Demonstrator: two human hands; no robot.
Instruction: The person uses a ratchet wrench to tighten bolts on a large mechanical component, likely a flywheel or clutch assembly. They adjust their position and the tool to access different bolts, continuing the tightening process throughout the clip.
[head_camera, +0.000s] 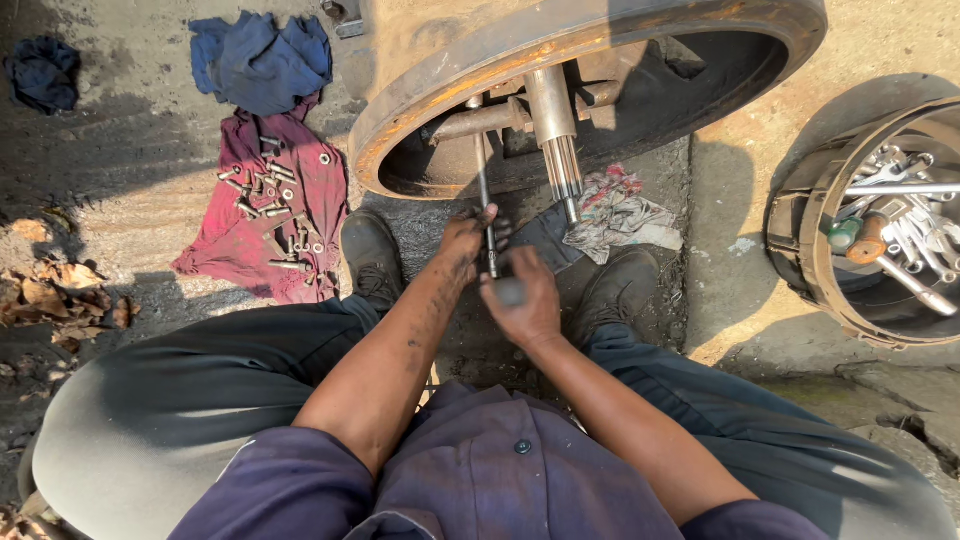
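Observation:
I sit on the ground facing a large rusty wheel drum (420, 130) with a splined metal shaft (560, 140) sticking out of its hub. A long thin metal rod tool (483, 185) runs from the hub down toward me. My left hand (462, 245) grips the rod's lower end, fingers curled round it. My right hand (520, 300) is closed just beside and below it, around a small grey metal piece at the rod's end. Both forearms are smeared with grease.
A red cloth (215, 250) with several bolts and nuts lies at the left, a blue cloth (262, 62) behind it. A patterned rag (620, 215) lies under the drum. A round drum (800, 240) at right holds several wrenches and tools. My boots (372, 258) flank my hands.

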